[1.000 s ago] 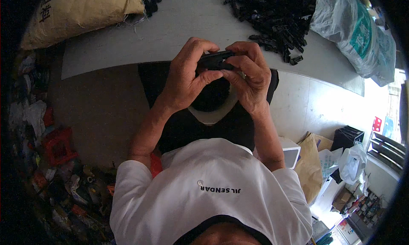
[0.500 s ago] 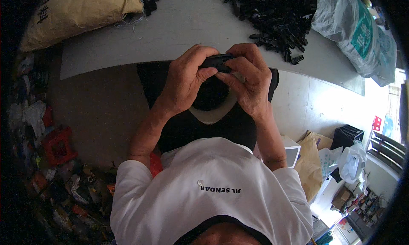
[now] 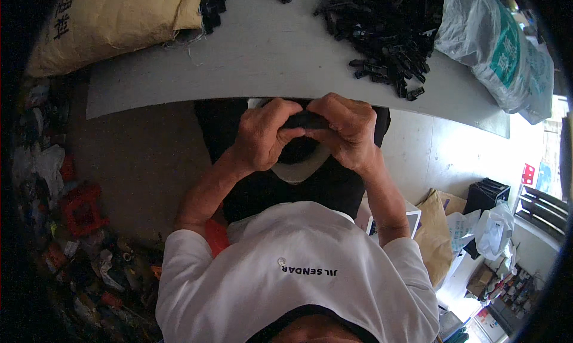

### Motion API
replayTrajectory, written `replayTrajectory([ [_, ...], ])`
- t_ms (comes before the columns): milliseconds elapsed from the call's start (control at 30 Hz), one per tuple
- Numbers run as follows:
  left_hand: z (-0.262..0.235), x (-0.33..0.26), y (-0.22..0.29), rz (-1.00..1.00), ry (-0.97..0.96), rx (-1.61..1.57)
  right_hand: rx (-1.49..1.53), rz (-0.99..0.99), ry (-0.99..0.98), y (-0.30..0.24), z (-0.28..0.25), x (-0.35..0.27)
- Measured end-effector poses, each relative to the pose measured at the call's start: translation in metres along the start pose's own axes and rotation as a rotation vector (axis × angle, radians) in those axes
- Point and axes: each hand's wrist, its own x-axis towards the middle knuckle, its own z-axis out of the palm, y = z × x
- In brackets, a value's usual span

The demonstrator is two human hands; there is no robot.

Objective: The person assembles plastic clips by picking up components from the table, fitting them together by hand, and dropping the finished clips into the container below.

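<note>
A small black plastic part is held between my two hands, just off the near edge of the table. My left hand pinches its left end between thumb and fingers. The other end is gripped by my right hand, whose fingers hide much of it. Below the hands, between my legs, sits a pale round container with something black inside. On the table, at the right, lies a heap of similar-looking black plastic parts.
A tan woven sack lies at the table's far left, with black pieces by its mouth. A clear plastic bag rests on the right side. Clutter and a red crate fill the floor at left; a brown paper bag stands at right.
Both hands have come down toward my body with the black part, from over the table's edge to just in front of it. The view has also shifted slightly.
</note>
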Motion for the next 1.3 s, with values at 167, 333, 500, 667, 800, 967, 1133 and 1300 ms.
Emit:
replayTrajectory([
  [167, -0.005, 0.001, -0.003, -0.079, -0.046, -0.082, -0.02, -0.047, 0.019, 0.002, 0.001, 0.008],
  [333, -0.005, 0.003, -0.004, -0.216, -0.155, -0.15, 0.174, 0.244, -0.122, 0.011, 0.002, 0.002],
  [500, -0.016, 0.033, -0.023, -0.258, -0.212, -0.061, -0.009, 0.068, -0.12, 0.028, 0.005, -0.007],
  [667, 0.009, 0.098, -0.089, -0.12, -0.192, 0.265, -0.198, 0.118, -0.201, 0.013, 0.012, 0.006],
  [800, 0.07, 0.15, -0.147, 0.097, -0.079, 0.335, -0.583, 0.055, 0.05, 0.024, 0.006, 0.018],
  [967, 0.088, 0.157, -0.169, 0.04, -0.243, 0.276, -0.826, 0.063, 0.224, 0.043, -0.006, 0.035],
  [1133, 0.058, 0.123, -0.15, 0.033, -0.221, 0.34, -0.982, 0.018, 0.22, 0.068, -0.01, 0.048],
  [1300, 0.02, 0.084, -0.119, -0.117, -0.233, 0.303, -0.912, 0.058, 0.135, 0.074, -0.002, 0.048],
])
